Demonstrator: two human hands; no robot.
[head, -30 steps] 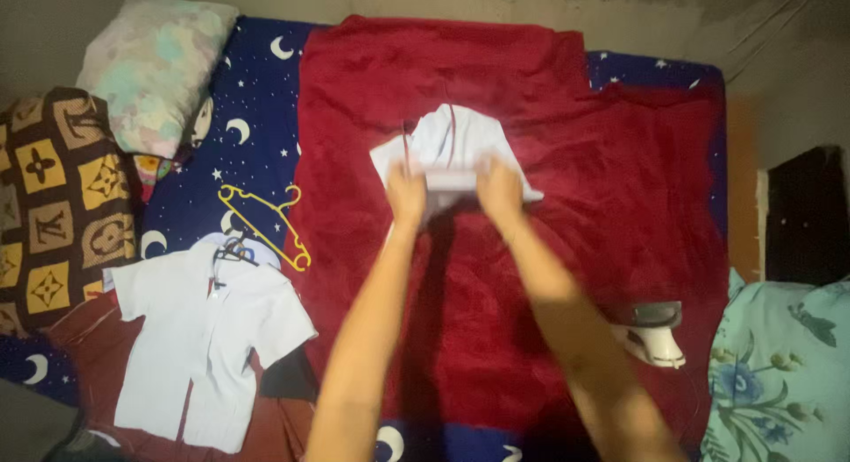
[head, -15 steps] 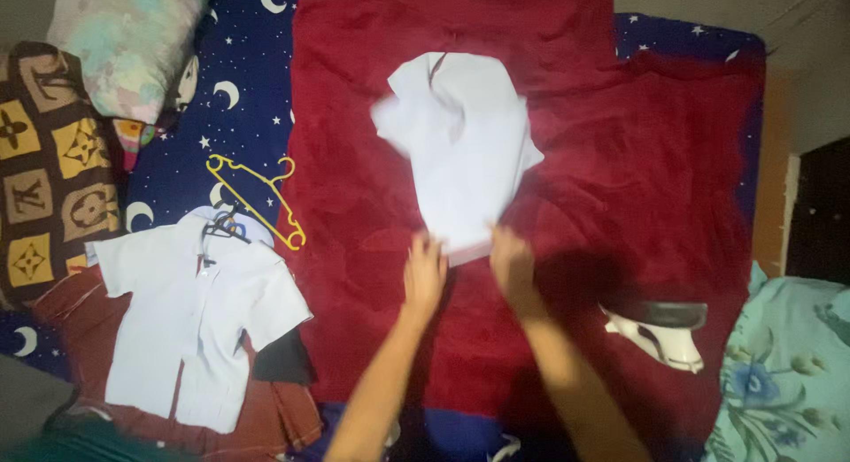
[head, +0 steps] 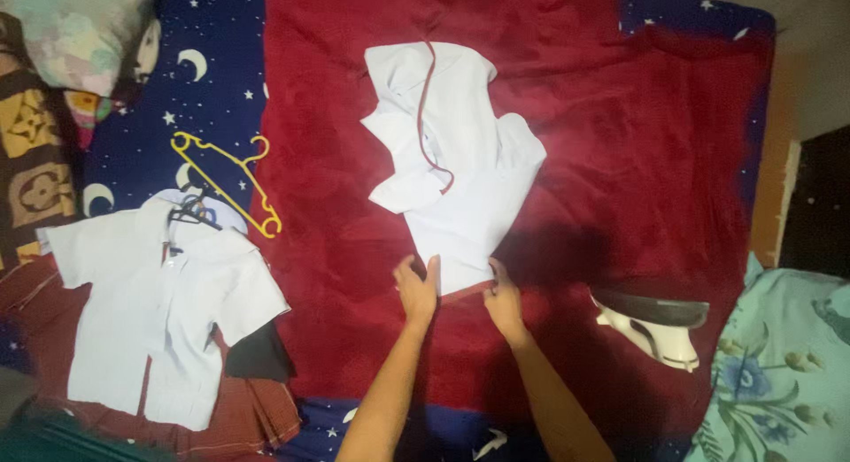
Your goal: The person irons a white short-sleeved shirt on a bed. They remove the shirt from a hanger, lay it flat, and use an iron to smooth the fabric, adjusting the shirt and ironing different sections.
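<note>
Shirt (head: 460, 170) on blanket (head: 620, 161); iron (head: 655, 325) right, hanger (head: 226, 183) left.

The pillow (head: 75, 33) at upper left is cut by the frame edge; the floral cloth (head: 779, 373) at lower right too.

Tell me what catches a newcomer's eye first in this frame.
A white shirt with red trim lies crumpled mid-frame on a red blanket, its lower hem pinched by the left hand and right hand. Left of it lie a yellow hanger and a second white shirt; an iron sits right.
</note>
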